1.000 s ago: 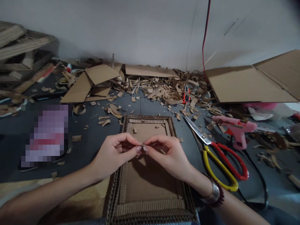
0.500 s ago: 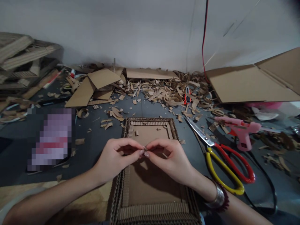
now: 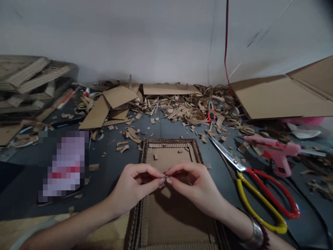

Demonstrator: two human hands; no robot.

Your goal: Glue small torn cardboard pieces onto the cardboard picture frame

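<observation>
My left hand and my right hand meet fingertip to fingertip, both closed in a pinch on a small cardboard piece. Most of that piece is hidden by the fingers. Below them lies a rectangular cardboard tray with raised corrugated edges, its near end cut off by the picture. Small rolled cardboard bits rest inside its far part.
Red-and-yellow-handled scissors and a pink glue gun lie to the right. Cardboard scraps and a utility knife are along the wall. Cardboard sheets stand back right; corrugated frames are stacked at left.
The whole view has shifted, so everything sits lower and slightly to the right. Both hands keep their pinch on the small piece, with barely any change in the fingers.
</observation>
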